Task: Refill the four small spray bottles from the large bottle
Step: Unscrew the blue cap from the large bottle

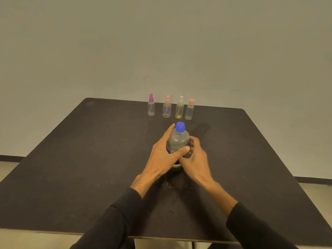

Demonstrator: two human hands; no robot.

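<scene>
At mid-surface, large bottle (pixel 178 141) upright, blue cap (pixel 180 127) on, left hand (pixel 162 155) wrapping its body, right hand (pixel 195 159) curled against it, four small spray bottles (pixel 167 109) beyond, toward far edge.

Table: you have a dark, square-cornered top (pixel 75 159) with faint pale specks and scuffs.
Wall: you face a plain beige surface (pixel 161 42) behind it.
Baseboard: a dark strip (pixel 10 157) runs low on both sides.
</scene>
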